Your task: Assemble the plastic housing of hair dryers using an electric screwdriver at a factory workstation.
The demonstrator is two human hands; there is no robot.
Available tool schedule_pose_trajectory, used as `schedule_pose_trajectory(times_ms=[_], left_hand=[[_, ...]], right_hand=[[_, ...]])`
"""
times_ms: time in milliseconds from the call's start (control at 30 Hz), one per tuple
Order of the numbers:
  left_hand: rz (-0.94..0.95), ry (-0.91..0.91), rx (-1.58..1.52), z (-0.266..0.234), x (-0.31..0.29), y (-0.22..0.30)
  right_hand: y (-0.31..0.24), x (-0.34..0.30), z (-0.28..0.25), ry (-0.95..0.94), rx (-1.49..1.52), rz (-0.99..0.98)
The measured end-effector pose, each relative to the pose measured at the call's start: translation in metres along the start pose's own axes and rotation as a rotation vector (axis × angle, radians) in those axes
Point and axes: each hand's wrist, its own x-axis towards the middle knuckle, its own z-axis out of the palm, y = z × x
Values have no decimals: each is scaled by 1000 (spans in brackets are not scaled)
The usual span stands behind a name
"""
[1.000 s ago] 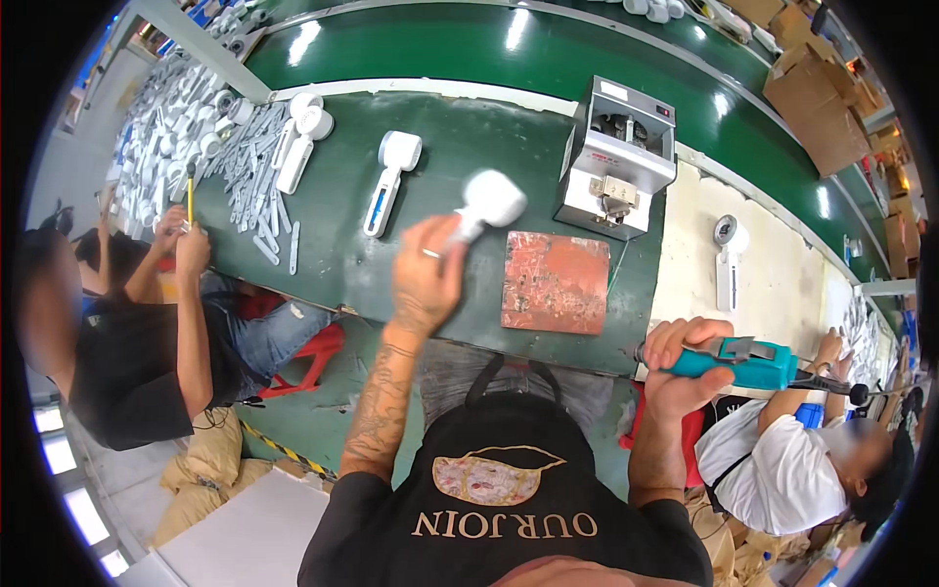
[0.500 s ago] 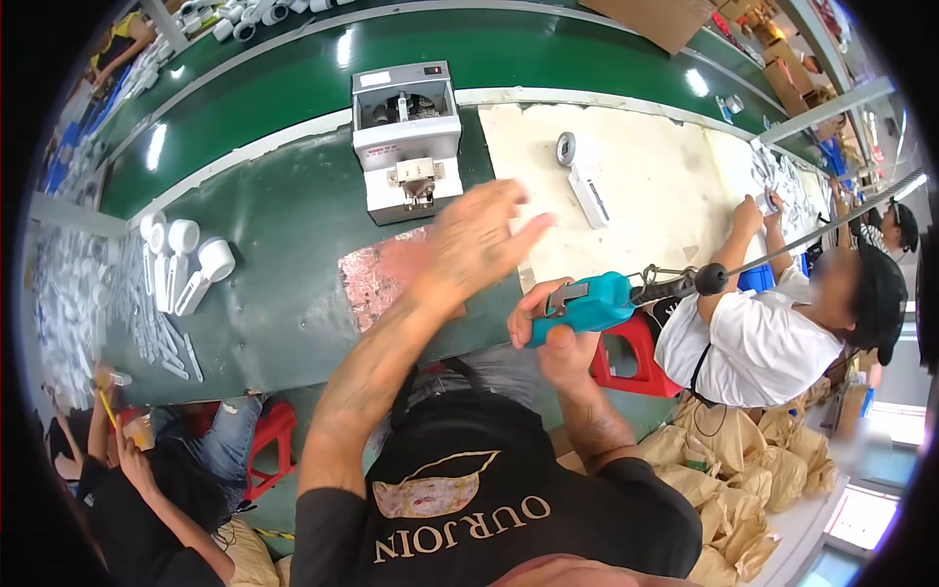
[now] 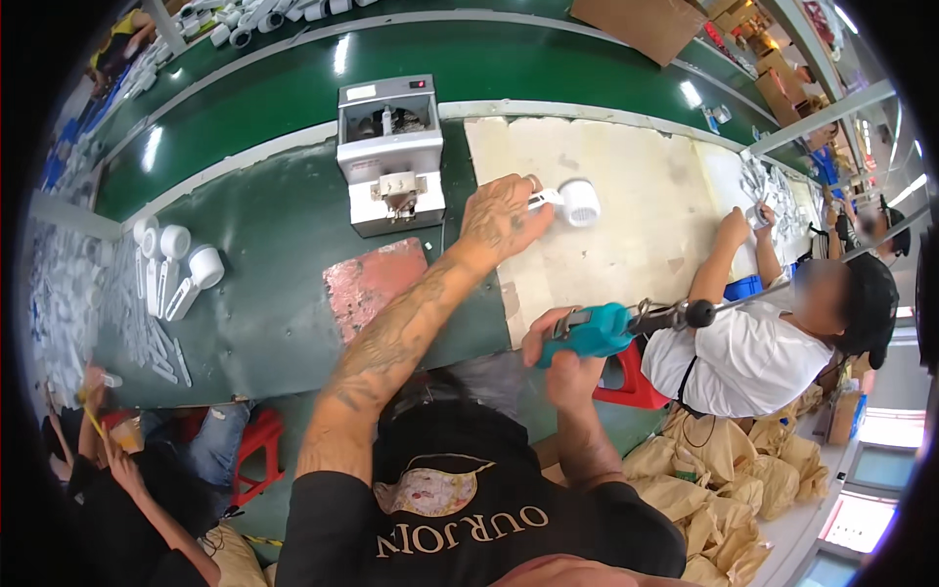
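Note:
My left hand (image 3: 501,217) reaches over the cream board (image 3: 577,264) and is closed around the handle of a white round-headed device (image 3: 580,203). Its head, with a grille on the face, points right, and most of the handle is hidden under my fingers. Closer to my body, my right hand (image 3: 564,367) grips a teal electric screwdriver (image 3: 593,331), which hangs from a cable running off to the upper right. Left of the board stands a grey-and-white screw feeder (image 3: 391,157). A worn pink mat (image 3: 377,284) lies below it, under my left forearm.
Several similar white devices (image 3: 203,266) and loose white strips (image 3: 166,342) lie on the green table at left. A person in a white shirt (image 3: 743,352) works at right, another in black (image 3: 147,509) at left. A green conveyor (image 3: 469,59) runs along the back.
My left hand has moved onto the white device and taken its handle; the device has turned so its head points right. My right hand still holds the screwdriver. The view has shifted slightly.

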Motion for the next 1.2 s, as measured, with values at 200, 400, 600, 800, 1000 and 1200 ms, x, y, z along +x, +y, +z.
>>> schedule_pose_trajectory(times_ms=[200,400,600,800,1000,1200], left_hand=[[-48,17,-39,-99,-95,6],[-94,-23,44,-147,-138,-31],[49,41,83,-149,-154,-44],[74,92,135,-140,-161,-49],[68,110,189,-142,-158,-51],[53,58,149,-140,-142,-55]], right_hand=[[-6,28,15,-16,-30,-54],[-6,81,74,-181,89,-172],[30,158,132,-215,2,-331],[54,182,144,-209,-16,-406],[60,183,147,-279,-4,-387],[65,188,141,-314,16,-365]])
